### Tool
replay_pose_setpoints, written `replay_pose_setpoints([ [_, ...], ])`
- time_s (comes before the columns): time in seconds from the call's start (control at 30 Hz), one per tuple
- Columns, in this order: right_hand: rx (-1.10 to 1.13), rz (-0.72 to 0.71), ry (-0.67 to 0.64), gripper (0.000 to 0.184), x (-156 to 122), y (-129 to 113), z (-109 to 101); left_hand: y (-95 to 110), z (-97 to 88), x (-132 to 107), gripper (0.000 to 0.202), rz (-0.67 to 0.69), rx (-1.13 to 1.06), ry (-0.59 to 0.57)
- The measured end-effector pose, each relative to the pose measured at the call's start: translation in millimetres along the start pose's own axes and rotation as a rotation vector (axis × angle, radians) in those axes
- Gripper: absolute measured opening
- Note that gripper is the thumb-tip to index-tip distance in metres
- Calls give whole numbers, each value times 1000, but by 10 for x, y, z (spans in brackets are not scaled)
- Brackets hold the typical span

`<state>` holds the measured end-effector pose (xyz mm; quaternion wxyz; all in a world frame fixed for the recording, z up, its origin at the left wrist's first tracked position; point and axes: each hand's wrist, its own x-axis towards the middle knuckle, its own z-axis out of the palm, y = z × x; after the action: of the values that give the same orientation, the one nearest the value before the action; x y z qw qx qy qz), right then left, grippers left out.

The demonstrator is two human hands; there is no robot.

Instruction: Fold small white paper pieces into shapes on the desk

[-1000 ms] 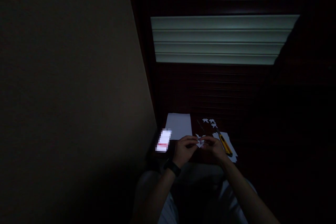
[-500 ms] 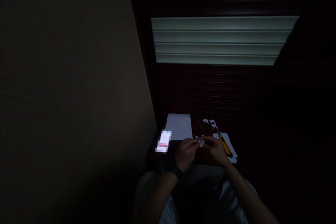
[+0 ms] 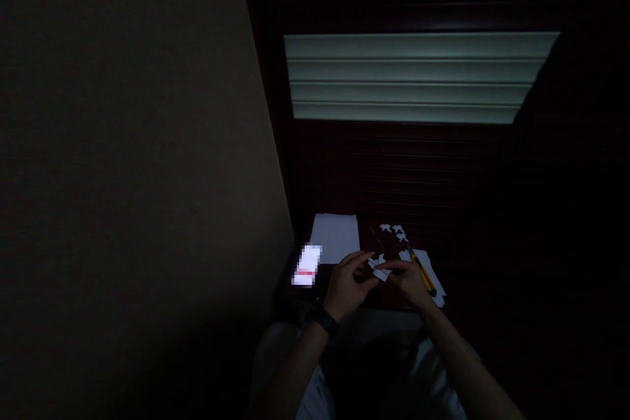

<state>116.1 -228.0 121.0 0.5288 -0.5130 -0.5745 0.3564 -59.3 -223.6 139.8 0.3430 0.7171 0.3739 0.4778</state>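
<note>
In dim light, a small white piece of folded paper (image 3: 381, 273) is pinched in the fingers of my right hand (image 3: 409, 283). My left hand (image 3: 346, 287), a dark band on its wrist, is at the paper's left side with thumb and fingers spread apart. Its thumb tip comes close to the paper's lower edge; whether it touches, I cannot tell. Other white paper bits (image 3: 373, 262) show just behind the held piece. Beyond my right hand lie several small cut paper shapes (image 3: 398, 230).
A blank white sheet (image 3: 335, 236) lies at the back left, with a lit phone (image 3: 306, 265) by its front corner. On the right, a yellow utility knife (image 3: 426, 279) rests on a paper stack (image 3: 434, 275). A thin dark tool (image 3: 375, 235) lies at the back. Behind stands a slatted panel (image 3: 408, 79).
My left fingers have spread away from the paper, which they were pinching together with my right hand. More of the paper shows now, in my right fingers.
</note>
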Motion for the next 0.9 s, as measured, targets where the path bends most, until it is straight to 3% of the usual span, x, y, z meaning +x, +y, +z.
replay_pose_setpoints([
  [0.13,10,16,0,21,-14,-10,16,-53,45,8,59,-77,-104,-27],
  [0.33,50,21,-37,23,-42,-16,20,-131,73,29,30,-124,-294,-62],
  [0.53,86,21,-86,21,-34,-32,5,-177,21,33,40,-179,-349,-132],
  [0.9,83,33,-171,20,-37,-149,-78,-118,-25,62,37,-205,-398,-123],
])
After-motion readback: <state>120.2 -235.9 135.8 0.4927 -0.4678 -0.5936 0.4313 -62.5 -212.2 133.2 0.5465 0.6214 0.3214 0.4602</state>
